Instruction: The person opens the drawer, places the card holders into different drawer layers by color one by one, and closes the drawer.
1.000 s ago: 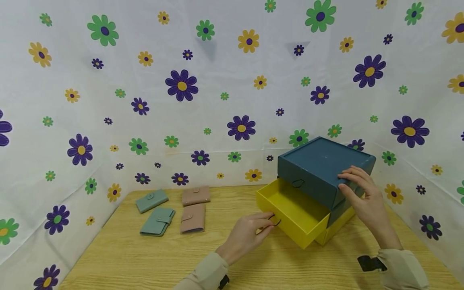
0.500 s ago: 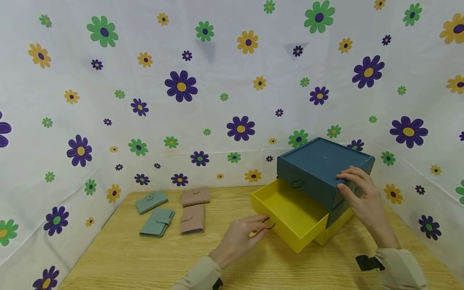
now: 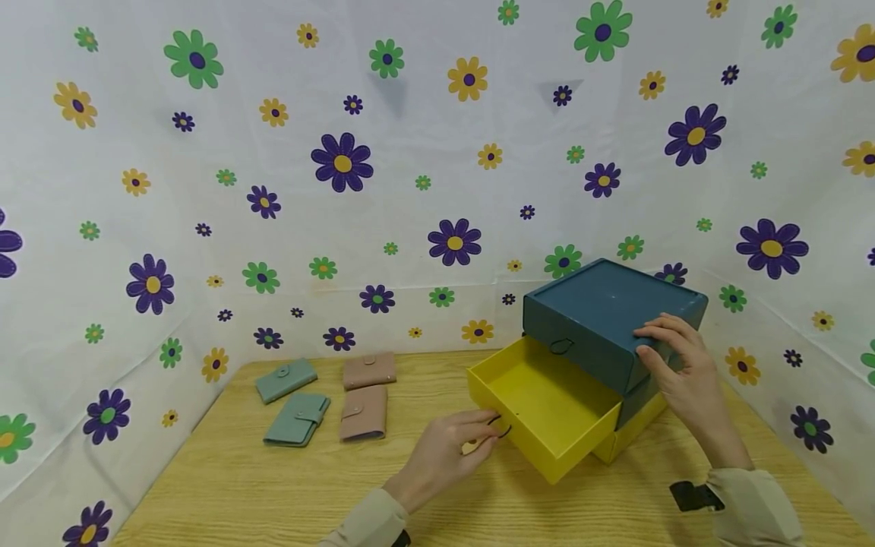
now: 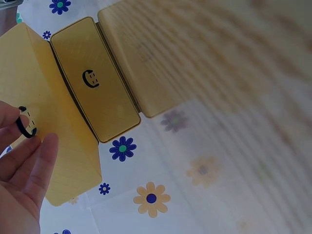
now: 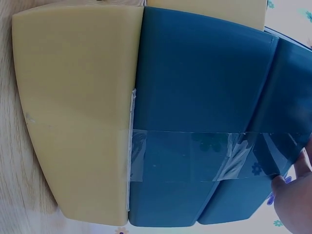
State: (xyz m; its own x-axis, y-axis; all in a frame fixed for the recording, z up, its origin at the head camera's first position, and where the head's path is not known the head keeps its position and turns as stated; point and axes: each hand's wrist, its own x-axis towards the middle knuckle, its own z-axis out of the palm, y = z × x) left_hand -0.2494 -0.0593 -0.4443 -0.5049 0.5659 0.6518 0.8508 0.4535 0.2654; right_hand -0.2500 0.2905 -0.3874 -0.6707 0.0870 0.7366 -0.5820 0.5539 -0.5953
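Note:
A stack of drawer boxes stands at the right of the table, with a blue top box (image 3: 608, 311) over a yellow drawer (image 3: 547, 387) that is pulled well out toward the front left. Its inside shows no contents. My left hand (image 3: 440, 456) pinches the black loop handle (image 4: 25, 124) on the drawer's front between thumb and fingers. My right hand (image 3: 687, 380) rests on the blue box's right front edge, thumb at the side and fingers over the top. In the right wrist view, clear tape (image 5: 195, 156) runs across the sides of the stacked boxes.
Two green wallets (image 3: 297, 418) and two pink wallets (image 3: 364, 412) lie at the back left of the wooden table (image 3: 273, 494). Beneath the pulled drawer sits a yellow bottom box (image 4: 95, 80) with its own loop handle. A flower-printed cloth (image 3: 437, 152) hangs behind and at both sides.
The yellow drawer has slid farther out toward the front left, with my left hand moving along with it on the loop. My right hand and the wallets have stayed in place.

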